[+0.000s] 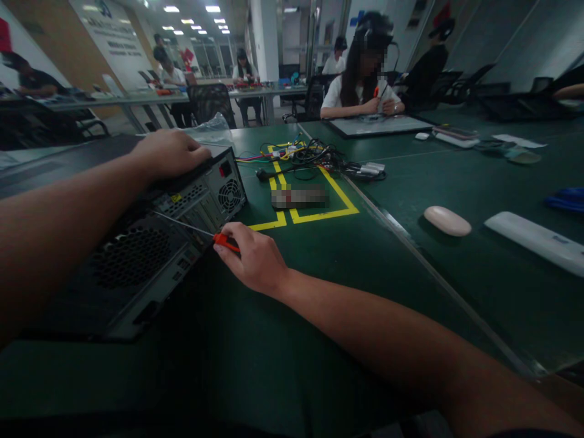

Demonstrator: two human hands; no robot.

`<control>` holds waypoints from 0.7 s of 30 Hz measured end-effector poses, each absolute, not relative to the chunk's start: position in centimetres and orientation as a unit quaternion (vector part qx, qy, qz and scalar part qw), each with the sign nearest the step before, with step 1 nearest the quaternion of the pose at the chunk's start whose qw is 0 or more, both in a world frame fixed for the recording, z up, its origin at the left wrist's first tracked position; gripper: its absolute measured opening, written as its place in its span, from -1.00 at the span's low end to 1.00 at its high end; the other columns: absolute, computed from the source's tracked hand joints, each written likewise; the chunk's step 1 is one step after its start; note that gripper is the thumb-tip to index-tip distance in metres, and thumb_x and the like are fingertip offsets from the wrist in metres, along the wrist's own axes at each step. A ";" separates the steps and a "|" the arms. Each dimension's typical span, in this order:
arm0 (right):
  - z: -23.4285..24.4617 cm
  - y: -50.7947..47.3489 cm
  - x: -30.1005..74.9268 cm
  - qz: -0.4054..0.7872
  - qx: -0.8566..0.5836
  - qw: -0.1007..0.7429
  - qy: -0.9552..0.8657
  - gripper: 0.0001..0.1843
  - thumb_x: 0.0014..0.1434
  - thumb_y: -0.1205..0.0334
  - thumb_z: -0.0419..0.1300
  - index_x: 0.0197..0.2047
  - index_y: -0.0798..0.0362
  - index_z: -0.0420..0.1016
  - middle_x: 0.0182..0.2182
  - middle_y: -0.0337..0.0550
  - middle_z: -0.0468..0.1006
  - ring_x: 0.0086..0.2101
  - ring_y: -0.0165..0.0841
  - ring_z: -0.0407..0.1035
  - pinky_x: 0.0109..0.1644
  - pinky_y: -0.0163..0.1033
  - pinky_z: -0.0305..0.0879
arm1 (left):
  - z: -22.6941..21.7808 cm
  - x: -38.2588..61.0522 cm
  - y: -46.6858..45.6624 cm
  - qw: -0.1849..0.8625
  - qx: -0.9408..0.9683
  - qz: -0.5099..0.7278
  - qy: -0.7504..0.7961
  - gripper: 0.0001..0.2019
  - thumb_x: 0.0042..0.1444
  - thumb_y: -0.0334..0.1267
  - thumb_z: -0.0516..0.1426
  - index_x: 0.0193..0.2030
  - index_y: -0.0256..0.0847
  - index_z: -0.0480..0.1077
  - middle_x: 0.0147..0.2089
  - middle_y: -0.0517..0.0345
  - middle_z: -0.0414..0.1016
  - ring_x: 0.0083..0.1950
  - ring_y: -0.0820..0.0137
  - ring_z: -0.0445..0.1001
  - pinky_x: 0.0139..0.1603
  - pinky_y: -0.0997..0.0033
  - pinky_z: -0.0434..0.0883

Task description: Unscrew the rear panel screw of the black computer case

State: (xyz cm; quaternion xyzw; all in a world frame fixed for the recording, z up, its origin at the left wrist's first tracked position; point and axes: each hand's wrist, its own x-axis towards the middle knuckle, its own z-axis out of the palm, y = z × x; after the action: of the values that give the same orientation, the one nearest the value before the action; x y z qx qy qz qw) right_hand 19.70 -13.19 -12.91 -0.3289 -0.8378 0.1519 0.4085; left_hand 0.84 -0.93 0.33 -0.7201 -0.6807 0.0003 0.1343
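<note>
A black and grey computer case (137,304) lies on the table at the left, its rear panel with fan grilles and ports turned towards me. Across the top edge of the case rests my left hand (166,152), its palm down and its fingers laid over the surface; part of the fingers is hidden. My right hand (255,258) is closed around the orange handle of a screwdriver (225,242). The long thin shaft points left to the rear panel. Its tip is at the dark part of the panel, and I cannot tell whether it sits in a screw.
Beyond the case lie tangled cables (319,155) and a pixelated block-shaped object (301,198) near yellow tape (323,217). To the right are a pale mouse (447,220) and a long white object (538,240). A person (360,91) works across the table at a flat panel (378,126).
</note>
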 end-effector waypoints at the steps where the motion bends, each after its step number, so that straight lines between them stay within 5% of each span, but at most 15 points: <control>1: -12.9 -13.2 19.7 0.152 -0.327 0.410 -0.838 -0.73 0.28 0.05 -0.03 -0.05 0.03 0.21 -0.19 -0.20 0.47 -0.21 -0.39 0.40 -0.17 -0.29 0.28 | 0.3 0.9 -1.0 0.136 -0.720 0.000 -0.680 -0.37 0.17 0.14 -0.20 -0.02 -0.24 0.49 -0.17 -0.08 0.48 -0.22 0.21 0.36 -0.22 0.27 0.26; 21: -12.8 -13.3 19.7 0.154 -0.330 0.415 -0.834 -0.70 0.28 0.03 -0.05 -0.04 0.05 0.23 -0.17 -0.17 0.47 -0.18 -0.38 0.40 -0.14 -0.28 0.28 | 0.3 0.6 -0.7 0.135 -0.721 -0.002 -0.680 -0.36 0.15 0.15 -0.21 -0.01 -0.25 0.48 -0.17 -0.09 0.48 -0.22 0.19 0.38 -0.21 0.25 0.29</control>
State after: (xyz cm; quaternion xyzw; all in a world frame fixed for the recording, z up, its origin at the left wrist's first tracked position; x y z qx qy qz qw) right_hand 19.67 -13.31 -12.77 -0.3296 -0.8342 0.1537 0.4145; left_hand 0.59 -0.66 0.27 -0.7210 -0.6796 -0.0024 0.1348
